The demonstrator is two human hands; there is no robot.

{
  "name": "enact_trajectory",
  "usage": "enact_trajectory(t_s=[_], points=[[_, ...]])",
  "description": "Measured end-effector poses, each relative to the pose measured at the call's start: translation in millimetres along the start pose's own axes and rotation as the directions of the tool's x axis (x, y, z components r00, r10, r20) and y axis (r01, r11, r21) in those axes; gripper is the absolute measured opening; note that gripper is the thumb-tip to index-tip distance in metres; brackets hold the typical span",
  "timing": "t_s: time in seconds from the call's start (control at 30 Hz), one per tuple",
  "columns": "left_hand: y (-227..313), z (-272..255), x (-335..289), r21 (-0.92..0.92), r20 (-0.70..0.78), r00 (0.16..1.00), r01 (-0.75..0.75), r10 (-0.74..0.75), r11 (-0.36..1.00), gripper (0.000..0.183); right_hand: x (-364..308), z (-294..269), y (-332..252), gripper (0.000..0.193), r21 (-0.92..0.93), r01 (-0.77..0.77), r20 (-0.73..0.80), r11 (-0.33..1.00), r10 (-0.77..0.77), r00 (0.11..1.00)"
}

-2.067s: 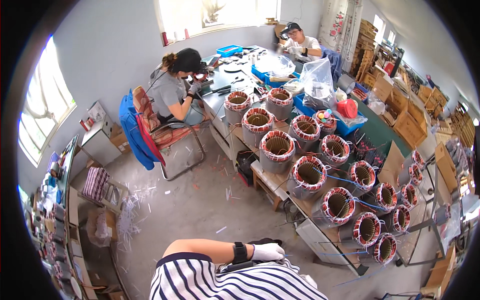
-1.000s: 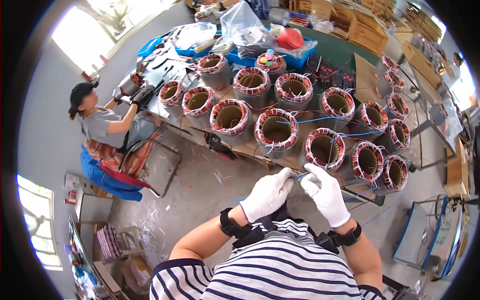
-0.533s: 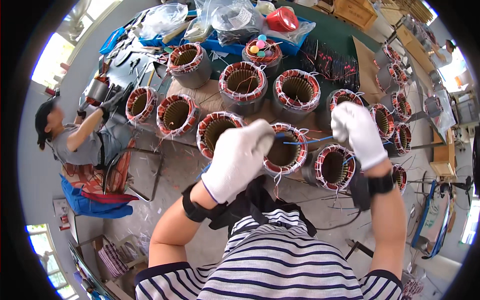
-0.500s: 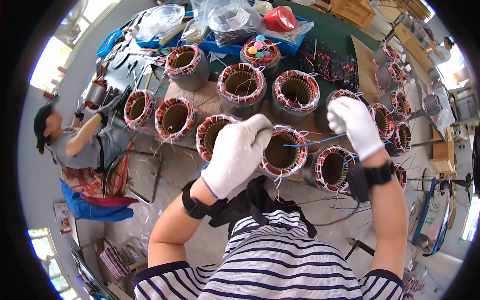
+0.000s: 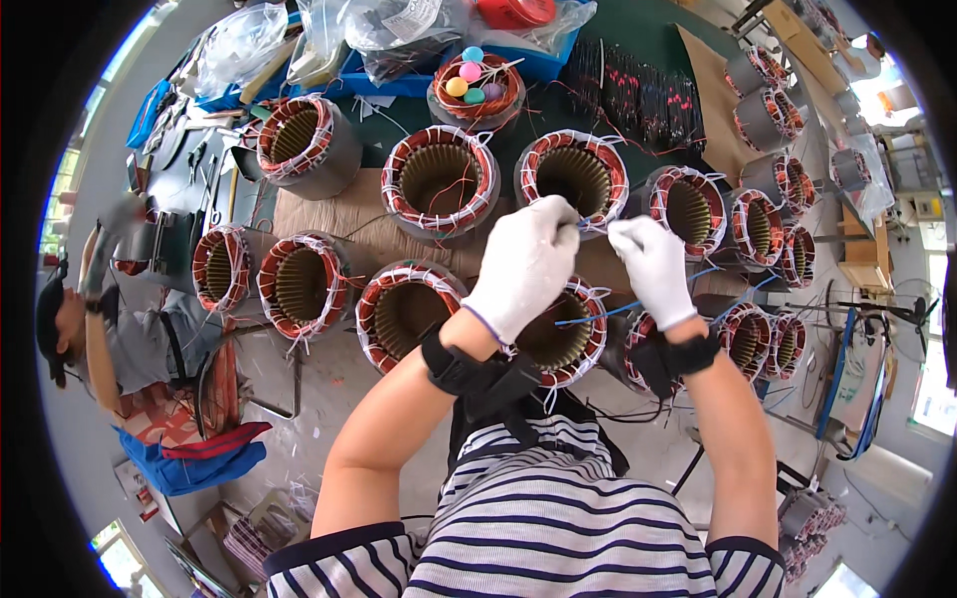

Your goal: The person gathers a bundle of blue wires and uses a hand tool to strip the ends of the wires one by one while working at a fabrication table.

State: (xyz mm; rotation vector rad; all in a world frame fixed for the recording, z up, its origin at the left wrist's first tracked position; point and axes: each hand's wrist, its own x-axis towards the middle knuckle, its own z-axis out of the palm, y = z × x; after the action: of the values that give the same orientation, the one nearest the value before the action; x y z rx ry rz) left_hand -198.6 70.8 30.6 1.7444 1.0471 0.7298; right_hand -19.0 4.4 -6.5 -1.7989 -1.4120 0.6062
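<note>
The white-gloved left hand (image 5: 523, 267) and white-gloved right hand (image 5: 653, 261), fingers bent, stand close together at the near rim of a grey cylindrical metal stator with white-laced, copper-red windings (image 5: 573, 167); their grip is too small to read. Nearer, a thin blue tube (image 5: 638, 307) slants rightward. Small pastel balls (image 5: 470, 71) top a far stator (image 5: 478, 112) on the dark green bench (image 5: 638, 25). A grey-shirted co-worker (image 5: 145, 344) sits left.

Before you, stators (image 5: 344, 164) stand on the table (image 5: 638, 30); small balls (image 5: 470, 71) rest in one at the back, left of bunched leads (image 5: 643, 100) (a co-worker (image 5: 150, 344) is to your left).
</note>
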Motion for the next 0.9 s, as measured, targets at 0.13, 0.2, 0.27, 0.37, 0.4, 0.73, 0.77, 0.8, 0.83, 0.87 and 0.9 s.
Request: enact_trajectory(t_s=[0.13, 0.2, 0.27, 0.37, 0.4, 0.73, 0.77, 0.8, 0.83, 0.87, 0.9], points=[[-31.0, 38.4, 6.1, 0.031, 0.056, 0.998, -0.006, 0.004, 0.999, 0.014, -23.7, 3.7, -1.3, 0.011, -0.015, 0.077, -0.080, 0.997, -0.078, 0.994], [-36.9, 51.1, 12.1, 0.006, 0.087, 0.995, 0.040, -0.041, 0.999, 0.015, -24.5, 0.1, 0.7, 0.014, -0.042, 0.100, -0.075, 0.994, -0.103, 0.992], [-40.5, 56.5, 15.7, 0.026, 0.161, 0.987, -0.001, -0.003, 1.000, 0.017, -20.0, -1.6, -0.8, 0.018, -0.113, 0.118, -0.069, 0.987, -0.126, 0.990], [-40.4, 54.7, 19.8, 0.008, 0.209, 0.977, 0.025, -0.026, 1.000, 0.020, -11.6, -5.7, -7.0, 0.027, -0.268, 0.138, -0.037, 0.954, -0.154, 0.987], [-38.8, 53.3, 21.1, -0.009, 0.227, 0.974, 0.005, -0.003, 1.000, 0.020, -8.8, -6.8, -7.5, 0.032, -0.353, 0.142, -0.013, 0.925, -0.156, 0.988], [-41.3, 39.0, 21.8, 0.033, 0.285, 0.956, -0.077, 0.065, 0.996, 0.021, 7.6, -8.8, 10.0, 0.012, -0.148, 0.079, 0.389, 0.986, -0.015, 0.921], [-38.9, 35.9, 21.3, -0.003, 0.286, 0.957, -0.052, 0.051, 0.999, 0.020, 9.2, -9.2, 11.4, 0.016, 0.336, -0.520, 0.512, 0.785, 0.312, 0.801], [-36.7, 32.7, 21.4, -0.040, 0.287, 0.957, -0.027, 0.037, 0.999, 0.020, 9.3, -9.6, 12.1, 0.021, 0.551, -0.830, 0.741, 0.084, 0.409, 0.533], [-35.8, 29.7, 24.1, -0.033, 0.318, 0.947, -0.037, 0.046, 0.999, 0.020, 6.5, -9.4, 11.2, 0.022, 0.588, -0.791, 0.715, 0.167, 0.351, 0.605], [-36.5, 29.8, 23.2, -0.034, 0.317, 0.948, -0.033, 0.042, 0.999, 0.020, 5.4, -10.7, 3.4, 0.022, 0.585, -0.794, 0.717, 0.166, 0.352, 0.602], [-37.3, 29.5, 23.2, -0.013, 0.319, 0.947, -0.024, 0.027, 1.000, 0.020, 7.6, -13.8, -8.9, 0.020, 0.470, -0.756, 0.612, 0.456, 0.449, 0.651]])
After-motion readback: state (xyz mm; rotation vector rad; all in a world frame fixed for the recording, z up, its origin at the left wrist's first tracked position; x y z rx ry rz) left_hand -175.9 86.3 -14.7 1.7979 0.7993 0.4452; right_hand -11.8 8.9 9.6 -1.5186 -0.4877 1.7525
